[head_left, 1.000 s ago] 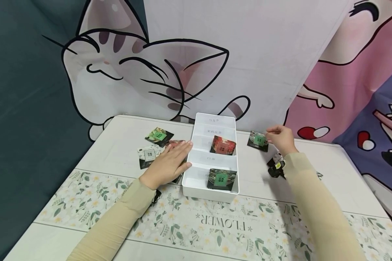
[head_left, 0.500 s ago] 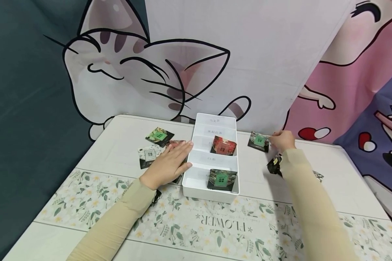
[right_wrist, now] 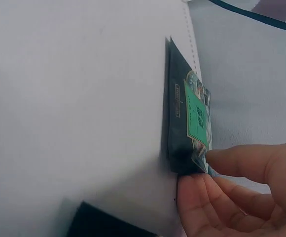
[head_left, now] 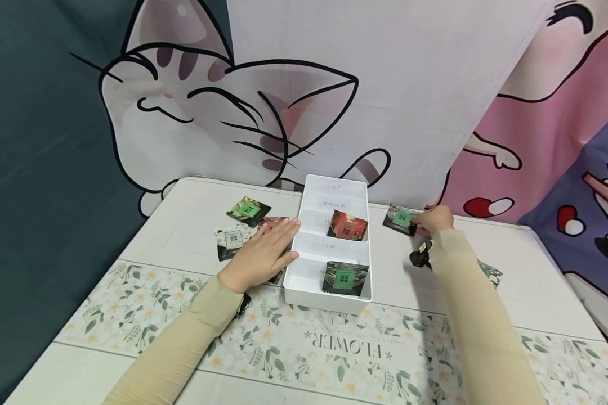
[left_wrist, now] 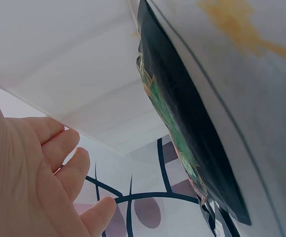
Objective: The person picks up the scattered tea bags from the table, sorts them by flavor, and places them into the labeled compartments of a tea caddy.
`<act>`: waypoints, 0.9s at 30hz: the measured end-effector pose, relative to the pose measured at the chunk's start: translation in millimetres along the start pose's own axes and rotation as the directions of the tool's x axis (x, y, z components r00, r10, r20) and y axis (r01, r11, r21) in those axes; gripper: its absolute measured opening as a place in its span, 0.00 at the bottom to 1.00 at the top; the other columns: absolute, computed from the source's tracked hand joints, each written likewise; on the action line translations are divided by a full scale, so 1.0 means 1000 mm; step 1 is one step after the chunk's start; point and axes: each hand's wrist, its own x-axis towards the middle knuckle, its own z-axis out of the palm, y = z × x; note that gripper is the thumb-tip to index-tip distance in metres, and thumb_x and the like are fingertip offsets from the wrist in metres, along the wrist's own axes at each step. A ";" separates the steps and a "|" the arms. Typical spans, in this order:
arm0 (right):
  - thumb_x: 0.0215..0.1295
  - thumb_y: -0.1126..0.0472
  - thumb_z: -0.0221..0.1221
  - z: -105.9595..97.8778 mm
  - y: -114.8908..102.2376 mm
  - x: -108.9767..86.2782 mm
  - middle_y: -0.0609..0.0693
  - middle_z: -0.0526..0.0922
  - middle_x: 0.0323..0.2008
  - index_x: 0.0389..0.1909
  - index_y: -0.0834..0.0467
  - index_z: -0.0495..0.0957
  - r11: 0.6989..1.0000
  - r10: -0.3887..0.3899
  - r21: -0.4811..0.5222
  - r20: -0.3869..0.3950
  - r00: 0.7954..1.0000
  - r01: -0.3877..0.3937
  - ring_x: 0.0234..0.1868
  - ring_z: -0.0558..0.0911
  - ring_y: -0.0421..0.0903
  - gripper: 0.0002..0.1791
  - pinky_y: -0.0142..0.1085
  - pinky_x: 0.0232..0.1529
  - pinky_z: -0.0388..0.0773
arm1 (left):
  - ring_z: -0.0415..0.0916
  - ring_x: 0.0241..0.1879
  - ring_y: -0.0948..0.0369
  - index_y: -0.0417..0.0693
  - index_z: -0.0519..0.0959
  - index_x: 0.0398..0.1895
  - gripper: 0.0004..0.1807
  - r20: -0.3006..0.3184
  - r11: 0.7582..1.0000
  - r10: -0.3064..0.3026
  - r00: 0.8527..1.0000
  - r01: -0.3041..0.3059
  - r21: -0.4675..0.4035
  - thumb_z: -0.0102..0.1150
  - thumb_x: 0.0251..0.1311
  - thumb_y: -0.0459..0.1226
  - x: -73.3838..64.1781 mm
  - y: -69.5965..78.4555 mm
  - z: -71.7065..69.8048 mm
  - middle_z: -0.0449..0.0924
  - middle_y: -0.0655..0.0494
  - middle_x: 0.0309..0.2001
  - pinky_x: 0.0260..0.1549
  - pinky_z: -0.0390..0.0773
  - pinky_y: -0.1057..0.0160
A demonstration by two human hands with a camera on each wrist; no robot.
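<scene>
My right hand (head_left: 437, 218) pinches the near corner of a green-labelled tea sachet (head_left: 399, 218) right of the box. In the right wrist view, thumb and fingers of the right hand (right_wrist: 241, 190) meet at the end of this sachet (right_wrist: 197, 118). My left hand (head_left: 258, 256) lies with straight fingers along the left wall of a long white divided box (head_left: 326, 304). Inside the box stand a red sachet (head_left: 348, 226) in a middle compartment and a green-labelled sachet (head_left: 345, 278) in the nearest one.
Left of the box lie a yellow-green sachet (head_left: 248, 210), a white one (head_left: 231, 241) and a red one (head_left: 271, 223), partly under the left hand. Another sachet (head_left: 491, 274) shows beside the right sleeve. A patterned cloth (head_left: 294, 90) hangs behind the table.
My right hand has shifted slightly toward the sachet's corner and closed on it, while the forearm swung a little left. The left hand stays against the box.
</scene>
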 end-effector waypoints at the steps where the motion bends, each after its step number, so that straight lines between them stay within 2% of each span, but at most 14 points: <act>1: 0.61 0.70 0.64 0.000 0.000 0.000 0.46 0.76 0.27 0.64 0.71 0.68 1.000 0.009 0.027 0.004 1.000 -0.010 0.19 0.81 0.36 0.30 0.32 0.31 0.87 | 0.48 0.79 0.51 0.47 0.49 0.82 0.37 0.001 1.000 -0.002 1.000 0.002 0.001 0.35 0.80 0.56 0.000 0.000 0.000 0.47 0.52 0.81 0.78 0.40 0.47; 5: 0.60 0.73 0.65 0.000 0.000 0.001 0.44 0.76 0.23 0.60 0.70 0.70 0.993 0.042 0.111 0.022 0.999 -0.044 0.21 0.82 0.37 0.27 0.32 0.34 0.88 | 0.47 0.79 0.51 0.48 0.48 0.82 0.38 0.006 1.000 -0.004 1.000 0.004 0.000 0.33 0.79 0.58 0.000 0.001 -0.001 0.47 0.53 0.81 0.78 0.40 0.47; 9: 0.60 0.75 0.64 0.001 0.000 0.002 0.46 0.76 0.27 0.46 0.66 0.72 0.984 0.057 0.169 0.042 0.997 -0.063 0.23 0.82 0.37 0.16 0.33 0.39 0.88 | 0.48 0.79 0.51 0.48 0.48 0.82 0.38 0.002 1.000 -0.002 1.000 0.002 -0.003 0.30 0.79 0.60 0.000 0.001 -0.001 0.47 0.53 0.81 0.78 0.40 0.46; 11: 0.59 0.76 0.64 0.001 0.000 0.001 0.48 0.76 0.30 0.44 0.65 0.71 0.978 0.056 0.200 0.054 0.997 -0.066 0.25 0.81 0.37 0.14 0.34 0.41 0.88 | 0.48 0.79 0.51 0.48 0.48 0.82 0.38 0.001 1.000 -0.002 1.000 0.002 -0.004 0.31 0.79 0.59 0.000 0.001 -0.001 0.47 0.53 0.81 0.78 0.40 0.46; 14: 0.61 0.76 0.62 0.001 -0.001 -0.004 0.49 0.77 0.33 0.46 0.67 0.72 0.969 0.049 0.238 0.075 0.996 -0.066 0.27 0.81 0.38 0.14 0.36 0.46 0.87 | 0.48 0.79 0.51 0.48 0.48 0.82 0.37 0.002 1.000 -0.002 1.000 0.002 -0.005 0.34 0.79 0.57 0.000 0.000 -0.001 0.47 0.53 0.81 0.78 0.40 0.46; 19: 0.65 0.76 0.59 -0.001 -0.004 -0.012 0.51 0.77 0.40 0.58 0.71 0.70 0.955 0.036 0.288 0.112 0.993 -0.067 0.33 0.82 0.39 0.21 0.37 0.52 0.85 | 0.48 0.79 0.51 0.48 0.48 0.82 0.37 0.003 1.000 -0.005 1.000 0.005 -0.004 0.36 0.79 0.57 0.001 0.000 0.000 0.47 0.53 0.81 0.78 0.40 0.46; 23: 0.66 0.76 0.57 -0.002 -0.002 -0.015 0.53 0.74 0.44 0.67 0.71 0.65 0.936 0.041 0.341 0.135 0.990 -0.085 0.32 0.81 0.38 0.27 0.35 0.50 0.85 | 0.47 0.79 0.51 0.48 0.48 0.82 0.37 0.008 1.000 -0.008 1.000 0.008 -0.006 0.36 0.79 0.57 0.001 0.000 -0.001 0.47 0.53 0.81 0.78 0.40 0.47; 27: 0.68 0.76 0.57 -0.001 0.002 -0.016 0.53 0.74 0.44 0.66 0.70 0.65 0.917 0.032 0.389 0.137 0.990 -0.083 0.31 0.82 0.38 0.26 0.34 0.48 0.86 | 0.47 0.79 0.52 0.48 0.48 0.82 0.37 0.012 1.000 -0.011 1.000 0.011 -0.009 0.36 0.79 0.56 0.000 0.000 -0.001 0.47 0.53 0.81 0.78 0.39 0.47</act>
